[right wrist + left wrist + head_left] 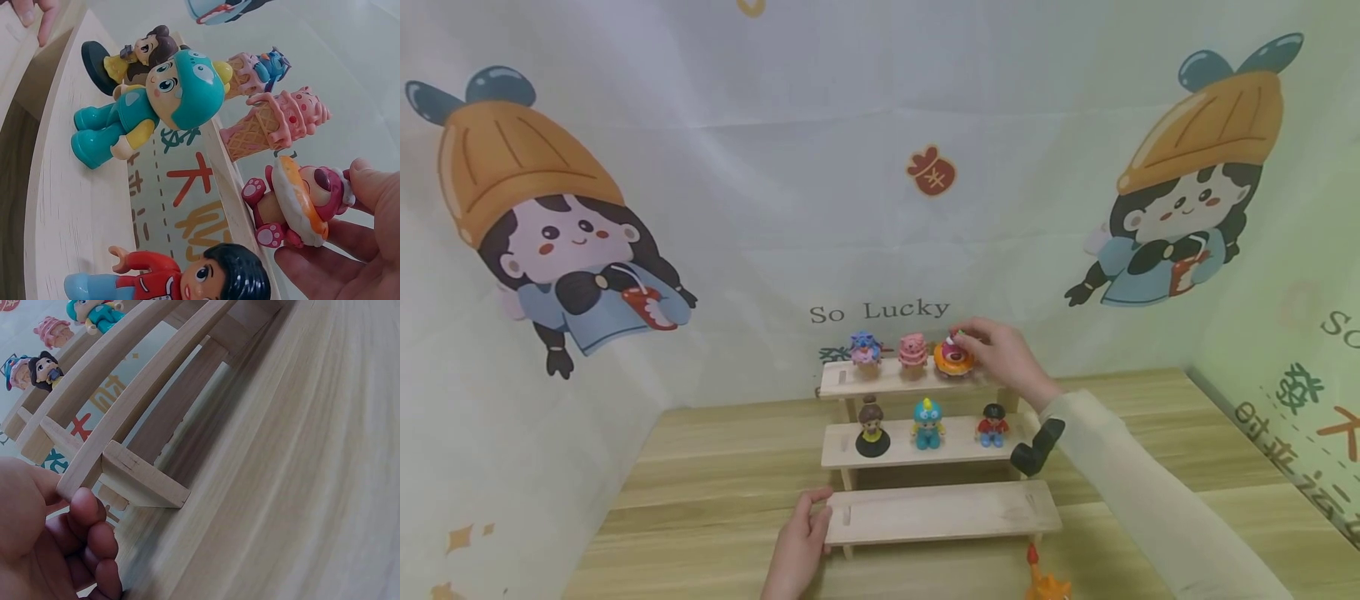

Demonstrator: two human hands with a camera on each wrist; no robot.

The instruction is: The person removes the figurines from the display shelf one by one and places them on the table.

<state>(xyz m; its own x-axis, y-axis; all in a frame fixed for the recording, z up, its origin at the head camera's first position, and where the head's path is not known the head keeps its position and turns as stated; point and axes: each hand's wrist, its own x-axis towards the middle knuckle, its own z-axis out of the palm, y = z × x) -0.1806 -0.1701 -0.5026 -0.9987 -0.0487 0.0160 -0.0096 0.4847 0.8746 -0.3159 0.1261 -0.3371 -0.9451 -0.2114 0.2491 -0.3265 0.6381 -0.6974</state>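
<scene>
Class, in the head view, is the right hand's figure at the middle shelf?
No, the right hand holds the orange-ringed figure at the top shelf.

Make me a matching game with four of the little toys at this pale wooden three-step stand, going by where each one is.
Toys
1. Teal-suited plastic figure
2. Pink ice-cream-cone toy
3. Pink bear toy in an orange ring
4. Brown-haired figure with a round black base

Places
A. In the fingers of the right hand
B. Left end of the middle wooden shelf
C. Centre of the middle wooden shelf
D. Centre of the top wooden shelf

Right pairs: 1-C, 2-D, 3-A, 4-B.
</scene>
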